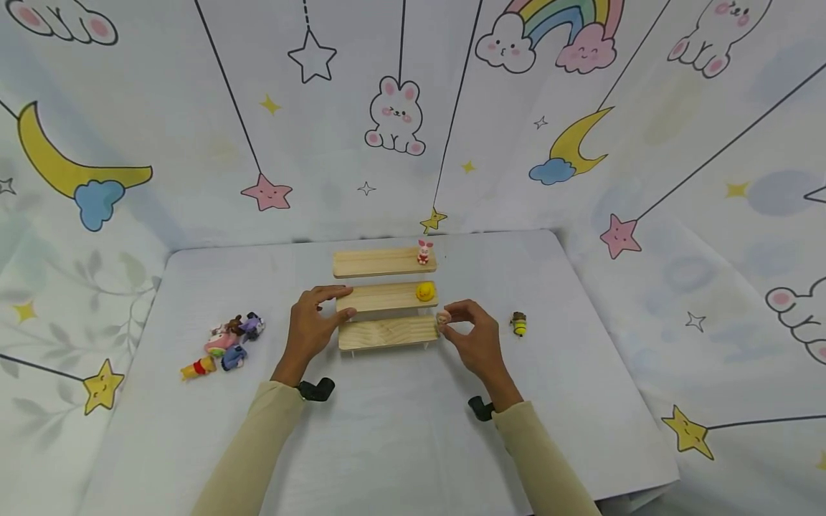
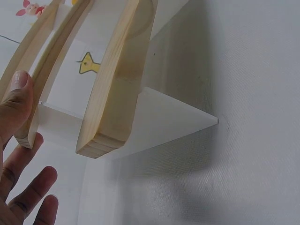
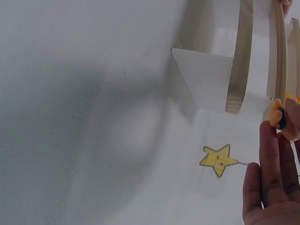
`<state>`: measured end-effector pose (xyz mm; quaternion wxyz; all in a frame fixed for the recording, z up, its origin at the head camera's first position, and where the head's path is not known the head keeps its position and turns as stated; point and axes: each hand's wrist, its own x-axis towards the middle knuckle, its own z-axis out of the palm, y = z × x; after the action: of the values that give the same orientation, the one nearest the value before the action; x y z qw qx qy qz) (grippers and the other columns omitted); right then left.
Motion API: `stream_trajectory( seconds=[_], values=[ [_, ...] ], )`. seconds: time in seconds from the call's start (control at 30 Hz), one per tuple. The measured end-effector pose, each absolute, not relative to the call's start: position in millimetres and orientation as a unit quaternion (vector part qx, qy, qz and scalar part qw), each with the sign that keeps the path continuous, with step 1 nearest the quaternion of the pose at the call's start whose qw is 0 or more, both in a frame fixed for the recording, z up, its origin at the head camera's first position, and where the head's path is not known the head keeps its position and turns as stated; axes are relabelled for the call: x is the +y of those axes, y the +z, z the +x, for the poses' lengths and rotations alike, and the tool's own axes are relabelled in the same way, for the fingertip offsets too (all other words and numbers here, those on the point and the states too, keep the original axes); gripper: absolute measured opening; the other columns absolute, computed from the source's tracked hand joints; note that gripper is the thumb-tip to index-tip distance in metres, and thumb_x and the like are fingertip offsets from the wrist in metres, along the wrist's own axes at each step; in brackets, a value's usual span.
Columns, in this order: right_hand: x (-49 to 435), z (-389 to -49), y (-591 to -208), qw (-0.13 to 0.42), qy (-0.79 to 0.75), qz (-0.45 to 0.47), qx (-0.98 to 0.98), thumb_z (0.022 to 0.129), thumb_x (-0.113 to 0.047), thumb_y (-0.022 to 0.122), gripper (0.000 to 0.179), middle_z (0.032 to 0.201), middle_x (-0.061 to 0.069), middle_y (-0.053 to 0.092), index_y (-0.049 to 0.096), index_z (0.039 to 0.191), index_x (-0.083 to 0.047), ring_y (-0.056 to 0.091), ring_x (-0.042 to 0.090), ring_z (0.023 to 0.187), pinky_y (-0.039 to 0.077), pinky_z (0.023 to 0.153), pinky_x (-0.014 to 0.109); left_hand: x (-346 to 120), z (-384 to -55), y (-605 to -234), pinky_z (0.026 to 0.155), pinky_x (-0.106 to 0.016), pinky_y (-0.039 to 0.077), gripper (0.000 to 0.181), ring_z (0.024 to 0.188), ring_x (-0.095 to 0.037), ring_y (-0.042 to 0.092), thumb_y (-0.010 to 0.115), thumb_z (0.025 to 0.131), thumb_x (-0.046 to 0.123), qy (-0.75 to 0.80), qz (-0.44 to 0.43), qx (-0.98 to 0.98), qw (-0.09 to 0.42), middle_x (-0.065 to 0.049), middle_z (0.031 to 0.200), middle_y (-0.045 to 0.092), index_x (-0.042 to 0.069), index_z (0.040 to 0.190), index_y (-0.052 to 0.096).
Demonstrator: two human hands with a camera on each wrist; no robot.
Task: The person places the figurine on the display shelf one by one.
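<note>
A three-tier stand with wooden boards stands in the middle of the table. My left hand grips the left end of the middle board, thumb on one face and fingers behind it. Beside the right end of the front board, my right hand pinches a small peach-coloured figurine with a dark patch; the fingers hide part of it. A yellow rounded piece sits at the right end of the middle board. On the back board, a pink piglet figurine stands at the right end.
Left of the stand lies a cluster of small figurines, among them a yellow bear in red and a blue one. A yellow-and-black striped figurine is on the table at right. Patterned cloth hangs behind.
</note>
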<state>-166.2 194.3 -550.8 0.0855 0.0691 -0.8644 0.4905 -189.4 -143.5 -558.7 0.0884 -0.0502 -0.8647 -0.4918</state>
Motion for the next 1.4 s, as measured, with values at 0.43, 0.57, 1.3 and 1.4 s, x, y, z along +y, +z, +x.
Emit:
stream_trajectory(
  seconds=[0.43,0.57,1.3,1.4],
  values=[
    [180,-171,-567,0.076,0.491,0.100,-0.862,0.085,-0.011,0.091,0.038,0.113,-0.003,0.073,0.074,0.117,-0.020,0.072,0.017,0.103,0.056,0.101,0.055,-143,-190,-559,0.102,-0.052,0.049,0.048,0.125,-0.028,0.060,0.089,0.087,0.033,-0.506,-0.052,-0.856,0.089,-0.003,0.140,0.070,0.027,0.133,0.077],
    [178,-171,-567,0.076,0.488,0.101,-0.864,0.085,-0.009,0.091,0.038,0.111,-0.002,0.073,0.074,0.117,-0.020,0.072,0.017,0.103,0.055,0.101,0.056,-143,-191,-560,0.101,-0.052,0.049,0.048,0.125,-0.027,0.061,0.089,0.087,0.033,-0.505,-0.053,-0.857,0.091,-0.002,0.140,0.071,0.027,0.132,0.077],
    [185,-170,-561,0.077,0.468,0.098,-0.875,0.083,-0.017,0.094,0.049,0.125,-0.003,0.072,0.071,0.127,-0.020,0.072,0.020,0.108,0.056,0.103,0.056,-145,-191,-560,0.100,-0.050,0.048,0.048,0.125,-0.027,0.061,0.089,0.086,0.033,-0.507,-0.056,-0.855,0.096,-0.002,0.139,0.071,0.027,0.132,0.077],
    [192,-169,-558,0.077,0.468,0.086,-0.876,0.084,-0.018,0.093,0.050,0.126,-0.004,0.071,0.071,0.128,-0.022,0.071,0.020,0.110,0.055,0.104,0.056,-144,-191,-560,0.099,-0.050,0.048,0.048,0.124,-0.028,0.061,0.089,0.086,0.033,-0.506,-0.058,-0.855,0.097,-0.003,0.139,0.071,0.026,0.132,0.077]
  ],
)
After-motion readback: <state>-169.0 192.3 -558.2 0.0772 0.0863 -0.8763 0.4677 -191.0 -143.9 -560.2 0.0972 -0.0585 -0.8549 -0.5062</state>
